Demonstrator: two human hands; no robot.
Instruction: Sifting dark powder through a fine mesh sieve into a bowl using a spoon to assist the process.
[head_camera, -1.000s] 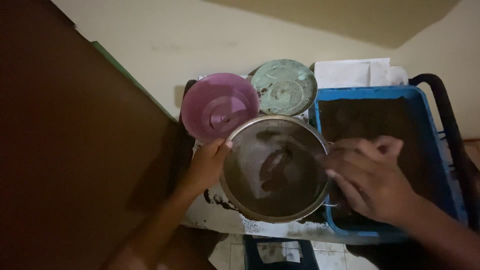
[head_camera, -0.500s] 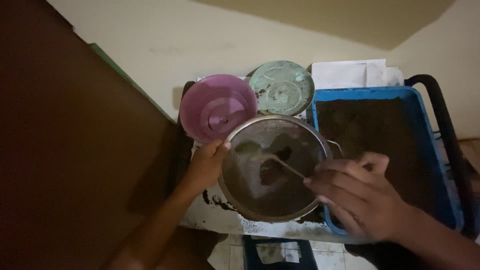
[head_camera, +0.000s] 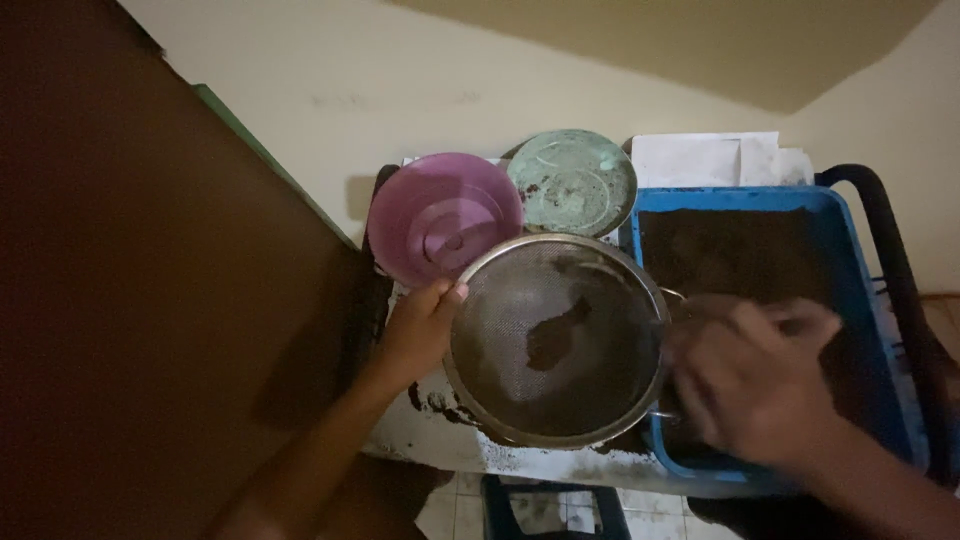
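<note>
A round metal sieve (head_camera: 557, 340) with a fine mesh sits in the middle of the view, held level above the white tabletop (head_camera: 450, 440), its open mouth facing up at the camera. Being round, it has no long axis to speak of; a small metal lug juts from its right rim toward the blue tray (head_camera: 900, 400). A dark clump of soil (head_camera: 553, 335) lies on the mesh near the centre.

The left hand (head_camera: 420, 330) is at the sieve's left rim, fingers curled closed around the edge with the thumb lying over the top of the rim, gripping it. The right hand (head_camera: 755, 385) is just right of the sieve, over the tray's near left part; it is blurred, its fingers look loosely bent, and whether it holds anything cannot be told.

Behind the sieve, a purple plastic bowl (head_camera: 445, 215) sits with its near edge tucked under the sieve's rim. Beside it, to the right, is a pale green round dish (head_camera: 572, 183) speckled with dirt. The blue tray holds dark soil, and white paper (head_camera: 705, 160) lies behind it. Spilled soil marks the tabletop's near edge.
</note>
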